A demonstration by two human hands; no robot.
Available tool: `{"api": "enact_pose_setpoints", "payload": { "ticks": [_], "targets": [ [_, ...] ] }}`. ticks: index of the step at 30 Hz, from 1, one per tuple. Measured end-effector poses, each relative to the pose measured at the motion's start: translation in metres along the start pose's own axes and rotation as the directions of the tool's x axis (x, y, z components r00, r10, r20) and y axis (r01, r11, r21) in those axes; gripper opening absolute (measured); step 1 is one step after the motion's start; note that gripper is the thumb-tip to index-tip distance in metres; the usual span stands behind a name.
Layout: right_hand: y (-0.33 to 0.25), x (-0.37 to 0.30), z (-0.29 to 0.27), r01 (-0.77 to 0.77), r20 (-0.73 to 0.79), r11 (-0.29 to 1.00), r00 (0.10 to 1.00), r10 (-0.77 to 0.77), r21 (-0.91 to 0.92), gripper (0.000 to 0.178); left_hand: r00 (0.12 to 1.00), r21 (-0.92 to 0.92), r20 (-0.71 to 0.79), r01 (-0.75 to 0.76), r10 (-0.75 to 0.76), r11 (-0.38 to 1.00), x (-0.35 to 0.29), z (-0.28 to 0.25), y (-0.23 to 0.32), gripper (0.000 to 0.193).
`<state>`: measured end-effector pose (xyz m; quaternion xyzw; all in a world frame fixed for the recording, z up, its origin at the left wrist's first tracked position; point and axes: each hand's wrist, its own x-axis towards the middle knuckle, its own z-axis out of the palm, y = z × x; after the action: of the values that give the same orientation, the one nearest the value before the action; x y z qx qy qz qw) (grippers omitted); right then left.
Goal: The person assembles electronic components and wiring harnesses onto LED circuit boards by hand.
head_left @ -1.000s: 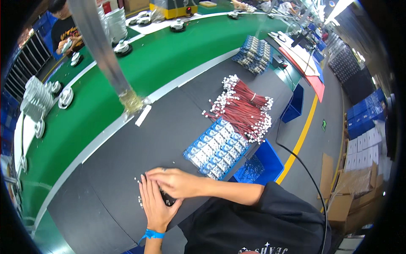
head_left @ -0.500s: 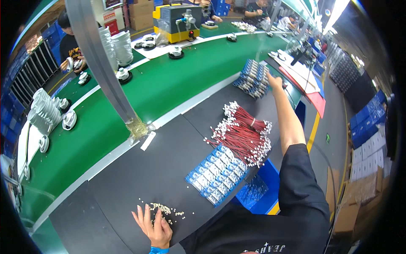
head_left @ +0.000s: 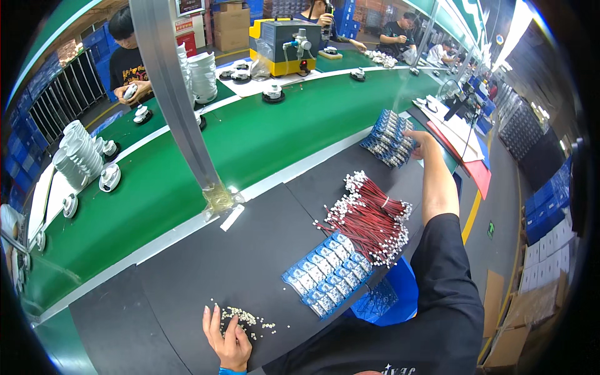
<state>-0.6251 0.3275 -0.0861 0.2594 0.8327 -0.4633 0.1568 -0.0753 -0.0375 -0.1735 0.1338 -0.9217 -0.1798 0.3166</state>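
My left hand [head_left: 230, 345] rests on the dark table with its fingers spread, beside and partly over a small pile of tiny white pieces [head_left: 242, 315]. Farther off, at the table's far right end, my right hand [head_left: 426, 147] is closed on the right edge of a stack of blue circuit board panels [head_left: 389, 139]. Some of its fingers are hidden by the hand itself. Between my hands lies another blue circuit board panel [head_left: 328, 274] with rows of white-faced boards. A heap of dark red wires with white connectors [head_left: 365, 219] sits just beyond it.
A metal post [head_left: 181, 106] rises at the table's far edge, alongside the green conveyor belt [head_left: 250, 131]. A blue bin [head_left: 400, 294] is below the table's near edge. White stacked housings [head_left: 78, 156] and a yellow-and-grey machine [head_left: 286, 47] stand across the belt, where other people sit.
The whole view has shifted, so the scene sits lower and farther right. My right hand now overlaps the panel stack's edge a little more. My left hand stays by the white pieces.
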Motion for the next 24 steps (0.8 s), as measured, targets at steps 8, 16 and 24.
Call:
{"api": "enact_pose_setpoints", "payload": {
  "ticks": [8,16,24],
  "targets": [
    [-0.001,0.034,-0.009,-0.054,-0.135,0.994,0.989,0.066,0.090,0.063,1.000,-0.069,-0.007,0.028,-0.029,0.997,0.000,0.000,0.000,0.016],
    [-0.013,0.030,0.016,0.081,-0.202,0.996,0.977,-0.074,0.029,0.052,0.999,-0.040,-0.042,0.018,-0.019,0.999,0.002,-0.002,-0.003,0.015],
    [-0.006,0.114,-0.021,0.201,-0.136,0.935,0.976,-0.167,0.291,0.040,0.997,-0.158,-0.068,0.018,-0.029,0.987,0.004,0.001,-0.006,0.015]
  ]
}}
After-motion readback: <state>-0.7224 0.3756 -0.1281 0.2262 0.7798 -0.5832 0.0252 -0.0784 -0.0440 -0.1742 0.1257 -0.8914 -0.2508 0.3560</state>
